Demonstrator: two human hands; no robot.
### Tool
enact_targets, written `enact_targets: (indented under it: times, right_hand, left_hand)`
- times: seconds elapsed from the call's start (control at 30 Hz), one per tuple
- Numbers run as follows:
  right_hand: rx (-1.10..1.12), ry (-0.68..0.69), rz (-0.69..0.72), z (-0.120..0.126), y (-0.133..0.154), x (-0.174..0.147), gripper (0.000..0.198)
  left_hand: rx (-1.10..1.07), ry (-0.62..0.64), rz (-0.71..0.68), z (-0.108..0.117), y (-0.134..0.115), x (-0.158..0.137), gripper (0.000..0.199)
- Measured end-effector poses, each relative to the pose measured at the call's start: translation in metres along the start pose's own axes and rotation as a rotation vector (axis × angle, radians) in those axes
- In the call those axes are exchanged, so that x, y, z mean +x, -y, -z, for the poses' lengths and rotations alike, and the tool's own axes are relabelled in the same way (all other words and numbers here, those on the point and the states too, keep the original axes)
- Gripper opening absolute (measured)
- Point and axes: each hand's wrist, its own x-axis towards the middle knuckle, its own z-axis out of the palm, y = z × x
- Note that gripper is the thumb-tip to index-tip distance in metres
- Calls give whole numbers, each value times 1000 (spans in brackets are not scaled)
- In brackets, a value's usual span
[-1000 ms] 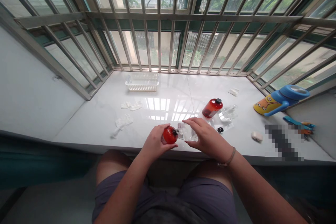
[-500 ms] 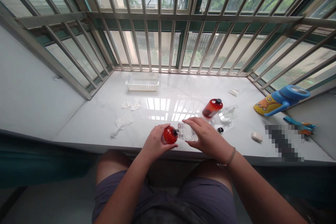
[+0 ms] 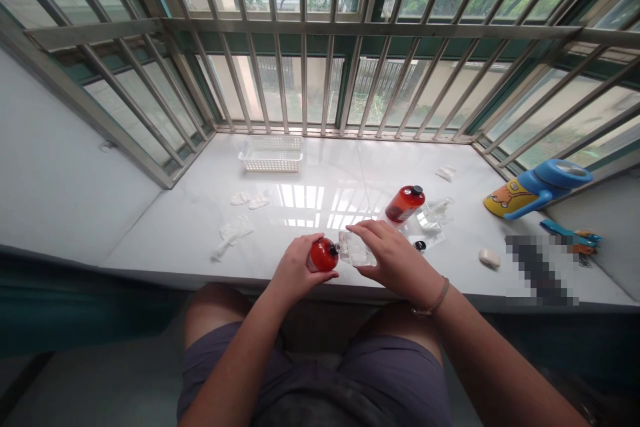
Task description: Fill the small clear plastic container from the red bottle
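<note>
My left hand is wrapped round a red bottle, whose black neck points right. A clear glass bottle lies tipped on its side in my right hand, gripped between thumb and fingers. The two bottle mouths meet or nearly meet; whether liquid passes between them I cannot tell. Just beyond my right hand, a second red bottle with a black cap leans on the white counter. A small black cap sits to the right of my right hand.
A white basket stands at the back left. Crumpled tissues lie on the left. Clear plastic packaging, a white eraser-like piece, a blue-and-yellow flask and blue-and-orange tools are on the right. Metal bars line the window.
Both hands hold their bottles in nearly the same place. The view has shifted very slightly; nothing else has visibly moved.
</note>
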Motion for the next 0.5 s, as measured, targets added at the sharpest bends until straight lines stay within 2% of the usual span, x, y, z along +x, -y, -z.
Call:
enact_targets:
  times: [0.5]
  right_hand:
    - [-11,1,11,2,2,3,78]
  left_hand:
    - [-11,-4,7,1,0,1,85]
